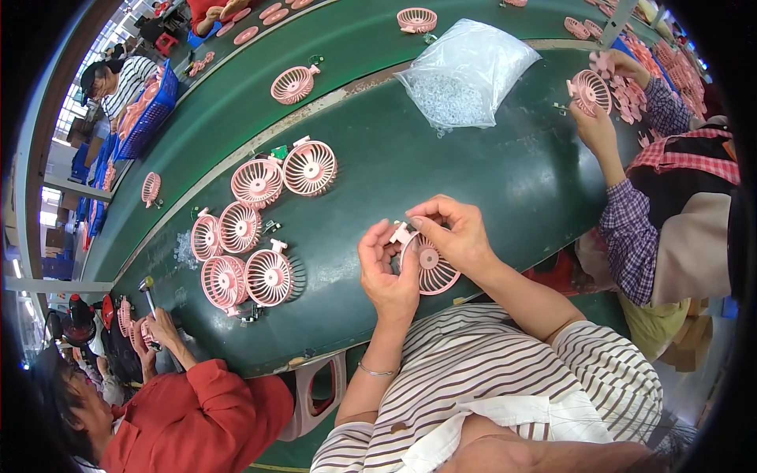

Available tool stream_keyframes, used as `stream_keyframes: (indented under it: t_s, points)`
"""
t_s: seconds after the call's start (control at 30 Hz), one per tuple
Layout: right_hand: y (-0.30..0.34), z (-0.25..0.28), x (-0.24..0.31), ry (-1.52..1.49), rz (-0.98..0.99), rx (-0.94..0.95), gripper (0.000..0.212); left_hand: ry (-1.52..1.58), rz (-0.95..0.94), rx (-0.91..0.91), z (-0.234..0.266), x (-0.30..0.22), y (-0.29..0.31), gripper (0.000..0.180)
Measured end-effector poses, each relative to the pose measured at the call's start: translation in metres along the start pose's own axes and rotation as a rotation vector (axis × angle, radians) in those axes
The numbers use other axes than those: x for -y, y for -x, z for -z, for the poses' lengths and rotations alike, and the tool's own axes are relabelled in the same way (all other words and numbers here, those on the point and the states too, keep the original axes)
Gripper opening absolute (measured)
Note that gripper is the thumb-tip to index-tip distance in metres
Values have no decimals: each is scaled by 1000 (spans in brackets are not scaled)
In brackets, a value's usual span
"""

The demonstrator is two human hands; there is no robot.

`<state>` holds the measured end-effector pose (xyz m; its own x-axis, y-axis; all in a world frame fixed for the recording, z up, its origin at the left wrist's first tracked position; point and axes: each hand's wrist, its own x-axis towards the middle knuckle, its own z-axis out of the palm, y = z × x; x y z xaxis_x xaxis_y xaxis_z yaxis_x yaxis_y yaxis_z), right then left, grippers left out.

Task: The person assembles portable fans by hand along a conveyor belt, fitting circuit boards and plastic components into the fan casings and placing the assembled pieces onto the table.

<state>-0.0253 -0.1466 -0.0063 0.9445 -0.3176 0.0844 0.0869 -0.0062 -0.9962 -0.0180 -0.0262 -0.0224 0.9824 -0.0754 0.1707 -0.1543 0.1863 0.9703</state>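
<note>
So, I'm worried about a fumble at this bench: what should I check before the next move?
1. Pink fan guard supported by the left hand: ok.
2. Right hand at the guard's neck: ok.
3. Small part in the right hand's pinch: cannot tell; too small.
4. Six grouped guards apart from both hands: ok.
5. Clear plastic bag apart from both hands: ok.
6. Loose clear pieces off the green bench: not ok.

The left hand (388,274) and right hand (456,235) hide parts of the fan's (434,272) rim; anything between the right fingertips is too small to tell. The bag's (498,69) clear pieces (448,96) blur together. Edges cut off a red-sleeved person (202,9) and a plaid-sleeved co-worker (629,235).
</note>
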Motion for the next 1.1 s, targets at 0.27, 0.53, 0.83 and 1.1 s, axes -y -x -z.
stream_keyframes:
  t_s: [0.27, 0.53, 0.83, 1.1]
  points:
    - [-1, 1, 7, -75, -74, 48, 11, -70, -25, 12, 5, 2, 1, 35]
    - [-7, 5, 11, -206, -265, 102, 15, -149, -159, -36, 3, 8, 4, 31]
    - [-5, 3, 11, -168, -280, 108, 16, -172, -195, -49, 5, 8, 6, 30]
    - [16, -6, 1, -46, -112, 134, 15, -194, -220, -46, 22, 14, 20, 28]
